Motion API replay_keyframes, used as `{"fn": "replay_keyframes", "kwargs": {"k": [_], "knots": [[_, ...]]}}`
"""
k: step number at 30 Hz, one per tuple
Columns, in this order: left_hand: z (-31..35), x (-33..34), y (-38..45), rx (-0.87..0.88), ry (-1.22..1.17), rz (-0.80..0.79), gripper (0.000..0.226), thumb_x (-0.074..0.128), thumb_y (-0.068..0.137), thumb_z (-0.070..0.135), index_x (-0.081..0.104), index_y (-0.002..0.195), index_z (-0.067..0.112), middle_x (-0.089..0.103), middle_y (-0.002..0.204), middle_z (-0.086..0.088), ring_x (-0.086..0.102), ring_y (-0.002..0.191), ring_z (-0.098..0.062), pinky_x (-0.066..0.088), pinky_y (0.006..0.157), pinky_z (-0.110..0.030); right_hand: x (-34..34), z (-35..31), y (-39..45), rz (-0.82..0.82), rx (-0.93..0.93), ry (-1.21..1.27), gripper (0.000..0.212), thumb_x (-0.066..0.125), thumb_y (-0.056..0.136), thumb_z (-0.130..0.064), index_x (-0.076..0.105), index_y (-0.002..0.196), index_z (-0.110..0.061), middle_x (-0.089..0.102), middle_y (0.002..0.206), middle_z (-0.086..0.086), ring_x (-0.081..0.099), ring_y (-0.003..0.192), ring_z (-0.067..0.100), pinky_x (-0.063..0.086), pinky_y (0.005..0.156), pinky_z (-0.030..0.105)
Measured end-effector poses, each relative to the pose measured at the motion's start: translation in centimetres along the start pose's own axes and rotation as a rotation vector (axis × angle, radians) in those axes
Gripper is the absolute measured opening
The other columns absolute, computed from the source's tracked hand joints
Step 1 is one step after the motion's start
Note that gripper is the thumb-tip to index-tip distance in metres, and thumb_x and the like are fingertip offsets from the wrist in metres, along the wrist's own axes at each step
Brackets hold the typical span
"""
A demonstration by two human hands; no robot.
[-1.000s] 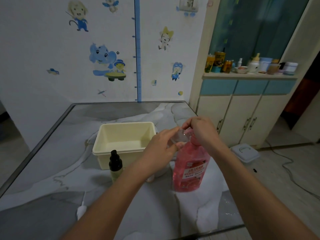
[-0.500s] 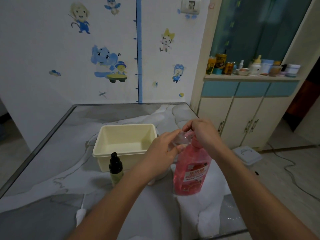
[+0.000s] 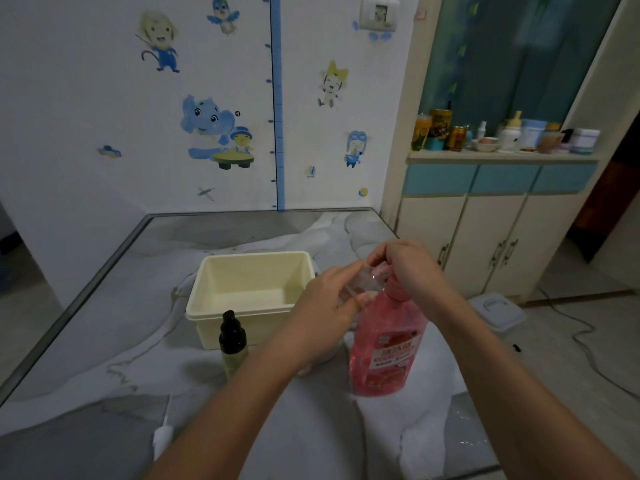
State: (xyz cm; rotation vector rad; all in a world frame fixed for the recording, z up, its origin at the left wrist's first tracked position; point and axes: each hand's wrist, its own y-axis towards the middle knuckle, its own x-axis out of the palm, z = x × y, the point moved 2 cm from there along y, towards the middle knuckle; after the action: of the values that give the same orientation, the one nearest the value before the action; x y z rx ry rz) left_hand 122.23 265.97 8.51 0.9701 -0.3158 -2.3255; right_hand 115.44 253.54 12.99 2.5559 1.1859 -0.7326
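A tall pink liquid bottle [image 3: 384, 344] with a red label stands upright on the marble-patterned table [image 3: 104, 341]. My right hand [image 3: 408, 268] curls over its pump top from above and hides it. My left hand [image 3: 325, 306] pinches a small clear glass or cup [image 3: 360, 282] right beside the pump, touching the bottle's neck. A small bottle with a black cap [image 3: 232, 341] stands to the left, in front of a cream plastic tub [image 3: 249, 289] that looks hollow inside.
A white brush-like object [image 3: 162, 438] lies near the front of the table. Right of the table stands a cabinet [image 3: 491, 216] with jars and cans on top. A white lidded box [image 3: 495, 311] and a cable lie on the floor.
Both hands stay at the pump top with the clear cup. The view has shifted down slightly; nothing else moved.
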Motion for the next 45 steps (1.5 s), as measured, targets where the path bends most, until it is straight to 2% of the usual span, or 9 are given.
{"fn": "replay_keyframes", "kwargs": {"k": [6, 11, 14, 21, 24, 27, 33, 38, 45], "knots": [[-0.6, 0.2, 0.0, -0.012, -0.005, -0.001, 0.044, 0.061, 0.092, 0.027, 0.052, 0.135, 0.024, 0.061, 0.117, 0.001, 0.055, 0.107, -0.012, 0.041, 0.09, -0.021, 0.0, 1.0, -0.4, 0.033, 0.009, 0.079, 0.028, 0.039, 0.091, -0.007, 0.062, 0.075, -0.008, 0.056, 0.061, 0.001, 0.05, 0.052, 0.011, 0.04, 0.045, 0.019], [0.3, -0.4, 0.3, 0.036, -0.012, 0.023, 0.044, 0.063, 0.09, 0.026, 0.054, 0.133, 0.022, 0.063, 0.115, -0.002, 0.053, 0.1, -0.007, 0.035, 0.081, -0.004, -0.7, -0.7, -0.1, 0.006, -0.063, 0.063, 0.033, 0.045, 0.075, 0.021, 0.061, 0.064, -0.006, 0.057, 0.056, 0.005, 0.049, 0.054, 0.015, 0.038, 0.041, 0.009], [0.1, -0.4, 0.1, 0.042, -0.021, 0.03, 0.044, 0.063, 0.09, 0.025, 0.054, 0.133, 0.022, 0.063, 0.114, -0.002, 0.053, 0.1, -0.008, 0.034, 0.081, -0.002, -0.5, -0.3, 0.1, 0.036, -0.074, 0.089, 0.035, 0.042, 0.073, 0.019, 0.06, 0.061, -0.008, 0.055, 0.057, 0.008, 0.05, 0.048, 0.012, 0.036, 0.039, 0.011], [-1.0, 0.5, -0.1, -0.006, -0.009, 0.035, 0.045, 0.063, 0.091, 0.022, 0.053, 0.134, 0.021, 0.062, 0.118, 0.0, 0.055, 0.107, -0.011, 0.035, 0.082, -0.006, 0.4, 1.8, 1.2, 0.084, -0.218, -0.547, 0.03, 0.066, 0.068, 0.011, 0.069, 0.089, -0.011, 0.064, 0.086, -0.001, 0.061, 0.077, 0.011, 0.047, 0.063, 0.013], [-0.6, 0.3, 0.0, 0.003, -0.011, 0.007, 0.043, 0.063, 0.091, 0.022, 0.054, 0.133, 0.02, 0.063, 0.116, -0.001, 0.056, 0.105, -0.013, 0.039, 0.084, -0.015, 0.1, 1.4, 0.7, 0.087, -0.087, -0.133, 0.019, 0.049, 0.083, 0.0, 0.064, 0.078, -0.011, 0.064, 0.073, 0.004, 0.058, 0.054, 0.006, 0.045, 0.045, 0.013], [0.0, -0.2, 0.3, 0.024, -0.01, 0.005, 0.044, 0.063, 0.091, 0.022, 0.054, 0.133, 0.019, 0.062, 0.114, -0.001, 0.054, 0.099, -0.007, 0.035, 0.08, -0.004, -0.6, 0.3, 0.3, 0.087, 0.01, 0.222, 0.031, 0.034, 0.081, 0.005, 0.06, 0.069, -0.007, 0.059, 0.062, 0.01, 0.048, 0.031, 0.003, 0.031, 0.031, 0.009], [-0.3, -0.1, 0.4, 0.021, 0.003, 0.007, 0.047, 0.062, 0.091, 0.025, 0.051, 0.137, 0.019, 0.06, 0.122, -0.003, 0.053, 0.11, -0.012, 0.036, 0.085, -0.011, -0.1, 0.2, 0.3, 0.153, -0.004, 0.236, 0.033, 0.038, 0.078, 0.006, 0.06, 0.06, -0.009, 0.058, 0.045, 0.0, 0.053, 0.04, 0.009, 0.037, 0.038, 0.013], [-1.1, 0.4, 0.2, -0.016, 0.016, 0.01, 0.051, 0.062, 0.092, 0.027, 0.047, 0.14, 0.019, 0.059, 0.125, 0.0, 0.052, 0.114, -0.011, 0.036, 0.09, -0.017, 0.5, 1.5, 0.3, 0.099, 0.048, 0.25, 0.028, 0.04, 0.09, -0.008, 0.061, 0.072, -0.011, 0.058, 0.057, -0.002, 0.052, 0.05, 0.01, 0.041, 0.051, 0.023], [0.1, -0.3, 0.7, 0.03, 0.005, 0.019, 0.044, 0.062, 0.091, 0.025, 0.053, 0.134, 0.021, 0.062, 0.114, -0.001, 0.054, 0.1, -0.008, 0.033, 0.079, -0.002, -0.7, -0.4, 0.0, 0.108, 0.039, 0.226, 0.033, 0.034, 0.078, 0.007, 0.062, 0.069, -0.008, 0.06, 0.06, 0.01, 0.047, 0.031, 0.005, 0.028, 0.031, 0.009]]}}
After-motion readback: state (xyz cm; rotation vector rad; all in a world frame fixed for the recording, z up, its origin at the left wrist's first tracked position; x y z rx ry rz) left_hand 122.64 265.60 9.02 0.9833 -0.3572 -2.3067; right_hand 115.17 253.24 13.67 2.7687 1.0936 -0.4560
